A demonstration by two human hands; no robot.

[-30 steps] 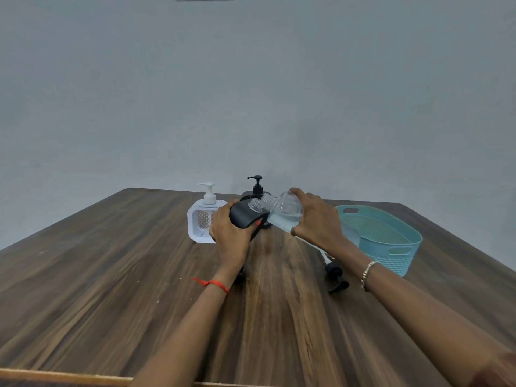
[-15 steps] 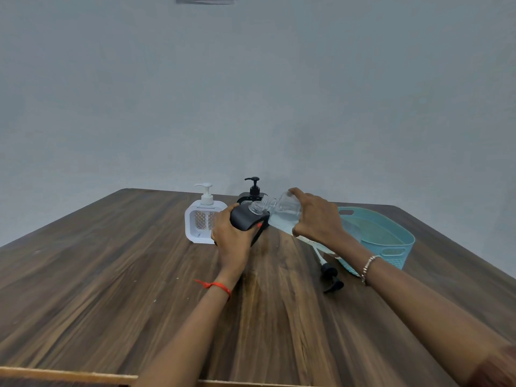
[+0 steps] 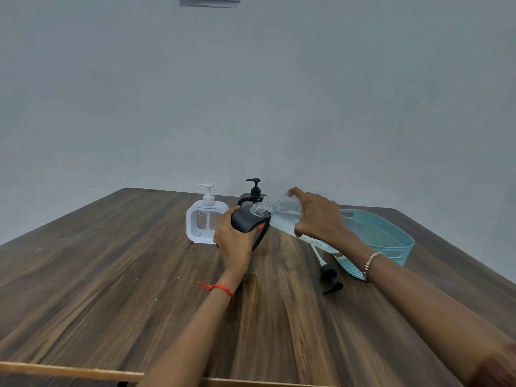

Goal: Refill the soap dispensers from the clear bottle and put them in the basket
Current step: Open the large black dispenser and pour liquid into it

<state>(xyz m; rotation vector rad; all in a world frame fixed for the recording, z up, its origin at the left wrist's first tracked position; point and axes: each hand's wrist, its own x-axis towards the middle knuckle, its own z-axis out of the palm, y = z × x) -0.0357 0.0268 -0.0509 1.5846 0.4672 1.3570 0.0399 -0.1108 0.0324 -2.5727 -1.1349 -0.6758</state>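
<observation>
Right now, the left hand (image 3: 233, 243) has its fingers wrapped around a black dispenser (image 3: 247, 222), holding it tilted at mid-table with no pump on it. The right hand (image 3: 318, 216) grips the clear bottle (image 3: 282, 219), which is tipped nearly on its side. The bottle's open mouth is right at the dispenser's top, but I can't tell if they touch. Pale liquid sits along the bottle's lower side.

A loose black pump (image 3: 329, 273) with a white tube lies flat on the table (image 3: 111, 275), near and right of the held dispenser. The teal basket (image 3: 391, 238) is just right of the pump, behind the right forearm. No dispenser shows in the part of it that is visible.

A white dispenser (image 3: 206, 219) stands upright just left of the left hand. A second black dispenser (image 3: 252, 195) stands upright on the far side, partly hidden by the held one. There is a red thread (image 3: 216, 287) on the left wrist and a bracelet (image 3: 370, 262) on the right.
</observation>
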